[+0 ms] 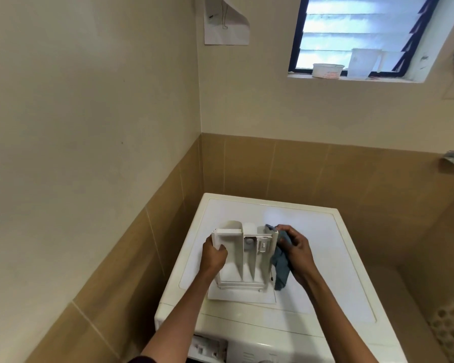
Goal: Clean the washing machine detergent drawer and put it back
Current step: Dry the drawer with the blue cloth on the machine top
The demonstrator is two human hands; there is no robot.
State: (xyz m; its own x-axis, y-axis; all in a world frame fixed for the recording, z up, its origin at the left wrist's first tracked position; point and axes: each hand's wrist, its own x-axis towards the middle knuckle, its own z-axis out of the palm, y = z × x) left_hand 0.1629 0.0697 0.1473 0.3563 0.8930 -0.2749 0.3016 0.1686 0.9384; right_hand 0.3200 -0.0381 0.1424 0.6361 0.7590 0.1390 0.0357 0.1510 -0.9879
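1. One head-worn view looks forward and down from the front of the washing machine [312, 231].
2. It faces a room corner, with the window [351, 35] high ahead.
3. The machine's top surface lies near; the left hand [214, 254] and right hand [296, 251] enter from the bottom edge.
4. Straight lines seem bent towards the borders, probably by the wide-angle lens.

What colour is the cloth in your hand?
The cloth is blue-grey, seen in the head view.
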